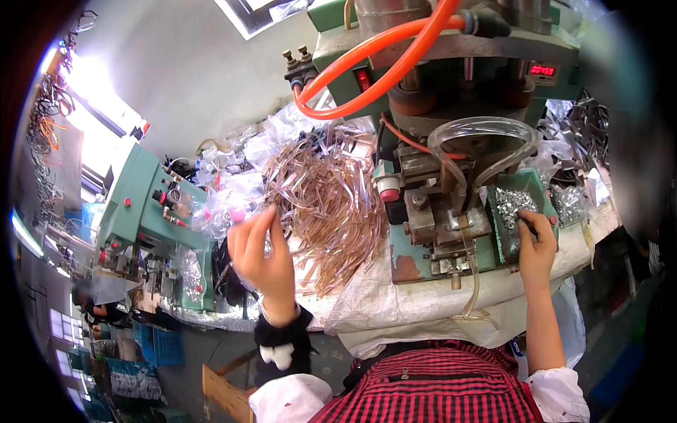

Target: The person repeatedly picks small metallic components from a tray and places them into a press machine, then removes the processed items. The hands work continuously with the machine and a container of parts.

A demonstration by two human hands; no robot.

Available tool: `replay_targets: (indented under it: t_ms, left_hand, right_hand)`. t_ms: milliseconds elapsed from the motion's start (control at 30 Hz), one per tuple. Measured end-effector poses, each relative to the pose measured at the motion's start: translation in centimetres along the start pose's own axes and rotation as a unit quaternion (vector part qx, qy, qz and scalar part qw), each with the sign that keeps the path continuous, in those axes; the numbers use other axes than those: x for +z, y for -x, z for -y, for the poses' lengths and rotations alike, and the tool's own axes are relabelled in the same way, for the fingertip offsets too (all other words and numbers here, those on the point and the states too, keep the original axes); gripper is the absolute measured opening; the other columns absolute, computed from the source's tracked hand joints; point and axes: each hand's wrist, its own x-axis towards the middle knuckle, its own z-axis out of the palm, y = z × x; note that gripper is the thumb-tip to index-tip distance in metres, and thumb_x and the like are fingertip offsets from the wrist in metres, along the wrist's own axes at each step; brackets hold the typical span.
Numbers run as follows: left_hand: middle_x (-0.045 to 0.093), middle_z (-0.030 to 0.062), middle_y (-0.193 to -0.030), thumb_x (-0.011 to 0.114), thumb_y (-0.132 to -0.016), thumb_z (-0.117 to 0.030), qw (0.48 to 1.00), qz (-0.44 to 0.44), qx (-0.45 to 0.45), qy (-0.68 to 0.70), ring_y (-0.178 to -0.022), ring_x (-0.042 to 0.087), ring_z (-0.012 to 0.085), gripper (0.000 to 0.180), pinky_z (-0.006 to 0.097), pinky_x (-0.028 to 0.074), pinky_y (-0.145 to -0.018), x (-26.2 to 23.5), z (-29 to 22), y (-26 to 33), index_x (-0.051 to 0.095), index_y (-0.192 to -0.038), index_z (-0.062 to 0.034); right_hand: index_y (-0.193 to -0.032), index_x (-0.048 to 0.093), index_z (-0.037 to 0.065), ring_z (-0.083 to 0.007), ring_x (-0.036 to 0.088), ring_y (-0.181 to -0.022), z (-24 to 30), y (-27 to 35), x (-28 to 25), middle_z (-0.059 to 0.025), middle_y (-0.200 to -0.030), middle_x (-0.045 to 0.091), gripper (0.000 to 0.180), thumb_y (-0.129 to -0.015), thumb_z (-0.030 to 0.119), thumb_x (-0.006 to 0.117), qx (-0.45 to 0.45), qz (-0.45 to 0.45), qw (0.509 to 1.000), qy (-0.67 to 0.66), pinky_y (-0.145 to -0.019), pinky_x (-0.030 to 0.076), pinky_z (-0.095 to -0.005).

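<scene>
Our left hand (261, 259): raised before strips (338, 211), fingers drawn together | Our right hand (539, 247): grip half-curled at bits (513, 203) in bin (527, 180), likely beside press (421, 227) for short reach | Holdings: we cannot tell

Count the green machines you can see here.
2: a press straight ahead with the orange hose, and a second machine beyond your left hand. More may be hidden behind it.

left hand (264, 257): raised, fingers curled, near heap of translucent brown strips (328, 204) | right hand (538, 247): fingertips at small silvery pieces (513, 204) in green tray (538, 185) | press (451, 106): orange hose (409, 65) looped in front, clear tube (486, 125) arched below
</scene>
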Motion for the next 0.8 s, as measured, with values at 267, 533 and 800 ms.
replay_targets:
  t_ms: [267,533,800]
  left_hand:
    - [0.061,0.0068,-0.076,0.068,-0.075,-0.005,0.968,0.195,0.076,-0.138,-0.078,0.056,0.0303,0.010,0.043,0.044,-0.073,9.0,15.8,7.4,0.075,-0.081,-0.0103]
    - [0.068,0.0100,-0.092,0.073,-0.087,0.000,0.954,0.198,-0.139,0.175,-0.082,0.062,0.0217,0.013,0.031,0.049,-0.071,6.0,-0.2,5.6,0.076,-0.098,-0.0036]
    - [0.070,0.0106,-0.107,0.061,-0.100,0.002,0.833,0.149,-0.341,0.409,-0.087,0.066,0.0128,0.012,0.024,0.053,-0.079,5.5,-5.3,8.0,0.065,-0.110,0.0031]
  right_hand:
    - [-0.097,0.072,-0.001,-0.0258,0.065,-0.084,-0.5,0.8,0.6,-0.0126,-0.090,0.070,0.012,-0.086,-0.002,0.068,-0.003,0.003,0.998,0.057,-0.076,0.050,-0.0346]
    - [-0.139,0.059,0.005,-0.0133,0.064,-0.094,7.0,0.7,-0.8,-0.0052,-0.095,0.071,0.055,-0.086,0.001,0.072,0.077,0.092,0.981,-0.153,-0.090,0.049,-0.0287]
    - [-0.139,0.049,-0.004,-0.0131,0.064,-0.093,9.6,-0.8,6.5,-0.0078,-0.098,0.069,0.055,-0.088,-0.001,0.070,0.105,0.049,0.936,-0.332,-0.092,0.048,-0.0273]
